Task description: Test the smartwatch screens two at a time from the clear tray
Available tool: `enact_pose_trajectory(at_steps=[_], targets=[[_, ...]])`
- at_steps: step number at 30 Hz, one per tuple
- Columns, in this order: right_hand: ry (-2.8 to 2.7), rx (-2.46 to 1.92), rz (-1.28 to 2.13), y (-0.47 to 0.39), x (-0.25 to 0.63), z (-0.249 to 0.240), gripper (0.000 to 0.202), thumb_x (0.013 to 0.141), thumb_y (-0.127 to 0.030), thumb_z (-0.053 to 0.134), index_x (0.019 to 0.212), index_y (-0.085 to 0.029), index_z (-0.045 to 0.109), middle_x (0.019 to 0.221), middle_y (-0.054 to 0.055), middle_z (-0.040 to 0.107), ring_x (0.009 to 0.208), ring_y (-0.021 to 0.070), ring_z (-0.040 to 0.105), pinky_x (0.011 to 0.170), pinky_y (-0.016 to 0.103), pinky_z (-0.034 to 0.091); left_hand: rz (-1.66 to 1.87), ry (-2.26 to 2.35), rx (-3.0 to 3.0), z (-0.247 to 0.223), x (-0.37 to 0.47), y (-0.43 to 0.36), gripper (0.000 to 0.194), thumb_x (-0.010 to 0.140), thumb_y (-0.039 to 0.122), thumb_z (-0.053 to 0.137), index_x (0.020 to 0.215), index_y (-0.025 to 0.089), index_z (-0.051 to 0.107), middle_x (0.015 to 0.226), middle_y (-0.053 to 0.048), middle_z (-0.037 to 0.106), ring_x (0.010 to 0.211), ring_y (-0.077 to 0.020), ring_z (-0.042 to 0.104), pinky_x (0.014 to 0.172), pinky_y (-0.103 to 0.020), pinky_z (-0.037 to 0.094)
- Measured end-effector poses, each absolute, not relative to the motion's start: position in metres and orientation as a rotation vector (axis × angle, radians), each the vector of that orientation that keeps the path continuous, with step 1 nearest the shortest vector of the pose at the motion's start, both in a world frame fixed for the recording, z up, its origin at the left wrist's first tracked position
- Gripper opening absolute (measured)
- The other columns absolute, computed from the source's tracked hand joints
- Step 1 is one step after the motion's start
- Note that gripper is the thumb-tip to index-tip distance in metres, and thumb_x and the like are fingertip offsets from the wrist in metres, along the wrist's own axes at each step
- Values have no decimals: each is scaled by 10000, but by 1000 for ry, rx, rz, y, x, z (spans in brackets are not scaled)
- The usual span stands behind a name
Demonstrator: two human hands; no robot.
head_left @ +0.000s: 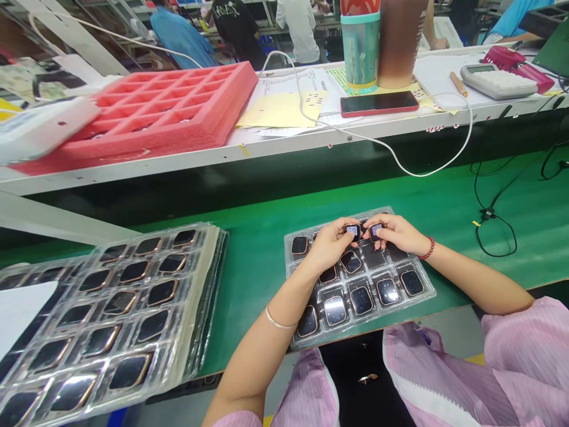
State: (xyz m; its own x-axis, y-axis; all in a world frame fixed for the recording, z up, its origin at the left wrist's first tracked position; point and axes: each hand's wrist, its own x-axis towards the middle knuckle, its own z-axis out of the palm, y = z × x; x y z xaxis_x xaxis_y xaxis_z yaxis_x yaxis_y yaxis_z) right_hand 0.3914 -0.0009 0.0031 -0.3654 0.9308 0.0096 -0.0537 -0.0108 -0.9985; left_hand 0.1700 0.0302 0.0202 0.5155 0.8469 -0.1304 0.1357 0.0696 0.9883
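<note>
Pink sleeves nearest; two lit watches up, likely screen-checking.
Left hand, right hand: fingers clamped on one each, over tray at table's front edge; next likely needs level lowering.

The person's bare left forearm slanted forward and inward, while the bare right forearm, sleeve ending near the elbow, angled in from the right. The bare left hand and bare right hand were close together, each with thumb and fingers pinched.
</note>
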Motion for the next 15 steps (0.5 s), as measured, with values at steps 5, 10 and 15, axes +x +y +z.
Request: enact_pose_trajectory(at_steps=[5, 10, 15], targets=[[-1432, -967, 1504, -1, 392, 1, 258, 888, -264, 717, 1116, -156, 663, 994, 87, 775, 601, 116, 712, 512, 203, 571, 678, 909, 1451, 21, 170, 30, 279, 844, 232, 662, 1112, 154, 661, 956, -57, 723, 684, -144, 691, 605, -237, 504], [-1435, -971, 1505, -1, 392, 2, 243, 891, -247, 709, 1108, -146, 663, 971, 83, 776, 596, 113, 708, 531, 207, 576, 712, 859, 1442, 23, 171, 29, 247, 831, 242, 676, 1057, 144, 669, 947, -58, 714, 712, -145, 670, 684, -276, 564], [-1426, -962, 1514, -1, 391, 3, 244, 884, -235, 711, 1108, -152, 667, 973, 80, 776, 595, 112, 712, 514, 197, 569, 703, 875, 1443, 23, 172, 28, 234, 828, 207, 667, 1055, 148, 673, 942, -54, 710, 730, -151, 677, 718, -291, 578]])
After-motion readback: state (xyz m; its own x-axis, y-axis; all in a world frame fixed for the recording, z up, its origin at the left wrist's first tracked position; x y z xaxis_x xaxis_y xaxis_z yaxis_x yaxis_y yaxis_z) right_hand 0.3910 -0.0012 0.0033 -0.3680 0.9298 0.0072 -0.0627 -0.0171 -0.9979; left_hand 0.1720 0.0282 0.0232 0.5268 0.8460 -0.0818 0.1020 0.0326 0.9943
